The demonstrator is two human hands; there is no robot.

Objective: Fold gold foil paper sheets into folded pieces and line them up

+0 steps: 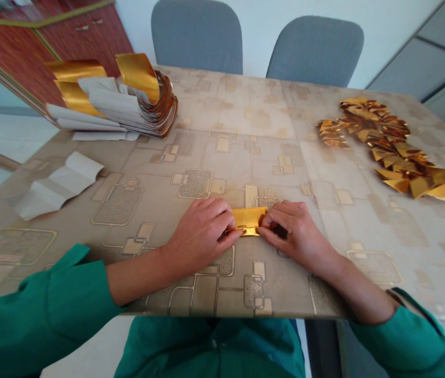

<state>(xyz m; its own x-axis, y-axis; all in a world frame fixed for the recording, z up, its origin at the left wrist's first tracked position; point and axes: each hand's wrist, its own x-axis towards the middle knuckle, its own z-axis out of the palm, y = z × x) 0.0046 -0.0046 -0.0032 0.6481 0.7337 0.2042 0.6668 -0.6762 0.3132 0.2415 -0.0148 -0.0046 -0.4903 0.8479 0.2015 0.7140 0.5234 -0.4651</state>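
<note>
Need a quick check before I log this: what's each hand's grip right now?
Left hand: closed, pinching the left end of the gold paper.
Right hand: closed, pinching its right end.

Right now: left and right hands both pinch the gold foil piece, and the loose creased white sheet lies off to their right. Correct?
Wrong side: the head view shows the loose creased white sheet off to their left. Left hand and right hand do both pinch the gold foil piece.

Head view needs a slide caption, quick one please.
Left hand and right hand pinch a gold strip at either end, folded gold pieces lying off to the right.
</note>
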